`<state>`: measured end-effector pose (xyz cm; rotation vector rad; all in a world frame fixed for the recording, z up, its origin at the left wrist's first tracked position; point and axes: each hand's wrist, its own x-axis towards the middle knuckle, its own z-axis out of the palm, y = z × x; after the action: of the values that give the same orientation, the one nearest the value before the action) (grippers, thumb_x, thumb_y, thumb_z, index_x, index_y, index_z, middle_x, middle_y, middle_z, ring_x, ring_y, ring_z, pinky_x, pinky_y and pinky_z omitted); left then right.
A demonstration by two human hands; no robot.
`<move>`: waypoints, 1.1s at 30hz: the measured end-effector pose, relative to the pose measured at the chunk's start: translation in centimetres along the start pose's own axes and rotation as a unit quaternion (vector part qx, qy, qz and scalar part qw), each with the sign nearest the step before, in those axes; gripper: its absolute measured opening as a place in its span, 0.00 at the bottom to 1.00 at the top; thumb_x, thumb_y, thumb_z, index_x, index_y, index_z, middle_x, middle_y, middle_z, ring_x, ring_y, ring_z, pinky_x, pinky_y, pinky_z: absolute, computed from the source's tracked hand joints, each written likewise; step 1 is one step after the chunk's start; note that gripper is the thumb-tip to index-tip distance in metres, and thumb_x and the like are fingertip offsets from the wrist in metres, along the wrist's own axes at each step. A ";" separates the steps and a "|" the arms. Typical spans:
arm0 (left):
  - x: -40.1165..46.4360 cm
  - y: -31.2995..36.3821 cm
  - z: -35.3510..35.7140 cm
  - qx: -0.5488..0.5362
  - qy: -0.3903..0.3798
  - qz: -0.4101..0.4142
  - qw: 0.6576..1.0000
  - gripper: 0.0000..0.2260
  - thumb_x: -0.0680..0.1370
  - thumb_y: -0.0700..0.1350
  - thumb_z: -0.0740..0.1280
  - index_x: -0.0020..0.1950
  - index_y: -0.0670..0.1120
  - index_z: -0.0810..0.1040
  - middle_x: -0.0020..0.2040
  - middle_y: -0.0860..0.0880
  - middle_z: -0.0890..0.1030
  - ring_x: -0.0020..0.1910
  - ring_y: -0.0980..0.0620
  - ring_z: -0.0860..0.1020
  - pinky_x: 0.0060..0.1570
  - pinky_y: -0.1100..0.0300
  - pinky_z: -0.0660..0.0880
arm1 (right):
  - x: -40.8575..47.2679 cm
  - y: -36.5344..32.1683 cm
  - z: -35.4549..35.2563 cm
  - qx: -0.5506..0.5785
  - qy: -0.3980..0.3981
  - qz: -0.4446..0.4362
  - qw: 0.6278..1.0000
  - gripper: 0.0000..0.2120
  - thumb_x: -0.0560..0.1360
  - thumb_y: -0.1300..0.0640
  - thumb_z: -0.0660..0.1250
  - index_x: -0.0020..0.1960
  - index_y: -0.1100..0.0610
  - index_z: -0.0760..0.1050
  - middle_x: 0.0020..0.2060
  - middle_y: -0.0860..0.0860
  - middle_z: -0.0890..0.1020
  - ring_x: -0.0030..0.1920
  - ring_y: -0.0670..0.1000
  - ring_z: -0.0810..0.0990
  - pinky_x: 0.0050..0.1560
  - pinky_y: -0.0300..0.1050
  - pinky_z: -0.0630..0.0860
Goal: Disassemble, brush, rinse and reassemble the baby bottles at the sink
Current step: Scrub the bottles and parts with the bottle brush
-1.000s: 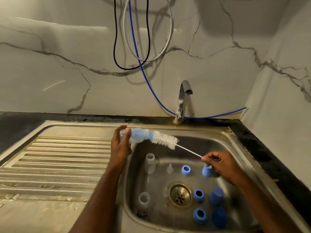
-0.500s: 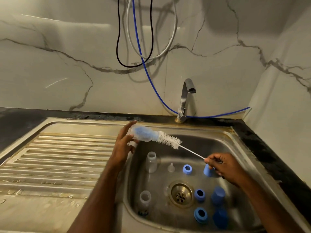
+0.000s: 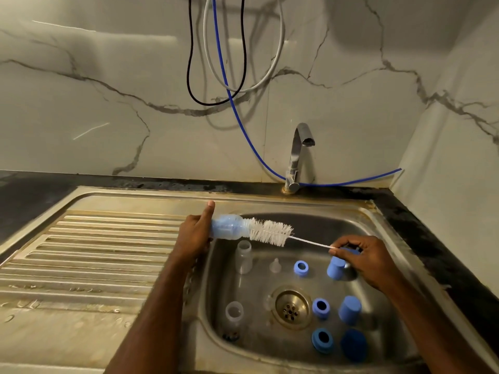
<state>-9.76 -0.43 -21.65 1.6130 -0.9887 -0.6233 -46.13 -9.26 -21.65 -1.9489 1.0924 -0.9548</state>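
Note:
My left hand point(image 3: 195, 236) grips a clear baby bottle point(image 3: 229, 227) held sideways over the sink's left rim, thumb raised. A white bottle brush point(image 3: 270, 232) has its blue tip inside the bottle, most bristles outside the neck. My right hand point(image 3: 361, 256) pinches the brush's wire handle. In the steel sink point(image 3: 359, 225) stand two more clear bottles point(image 3: 243, 257) point(image 3: 233, 314), a clear teat point(image 3: 275, 265), three blue screw rings point(image 3: 300, 268) point(image 3: 320, 307) point(image 3: 322, 340) and three blue caps point(image 3: 335, 268) point(image 3: 349, 309) point(image 3: 353, 345).
A ribbed steel draining board point(image 3: 89, 255) lies to the left of the basin. The tap point(image 3: 298, 155) stands at the back, spout over the basin, no water running. The drain point(image 3: 291, 309) sits mid-basin. Hoses point(image 3: 229, 76) hang on the marble wall. A dark counter edge point(image 3: 432, 247) runs on the right.
The brush has slid further out of the bottle, more bristles now showing. My left thumb has lifted off the bottle and points up.

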 end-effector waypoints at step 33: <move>-1.1 1.1 1.6 -0.036 0.051 0.135 0.989 0.11 0.84 0.50 0.61 0.66 0.49 0.72 0.62 0.48 0.76 0.58 0.51 0.78 0.47 0.67 0.75 | -0.2 0.8 2.9 -0.144 -0.015 -0.018 0.989 0.11 0.79 0.55 0.68 0.39 0.44 0.79 0.32 0.44 0.80 0.36 0.44 0.80 0.45 0.49 0.80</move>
<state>-11.94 -0.44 -21.15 1.4022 -1.0731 -0.3846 -43.99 -8.81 -23.73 -2.2141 1.2378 -0.8193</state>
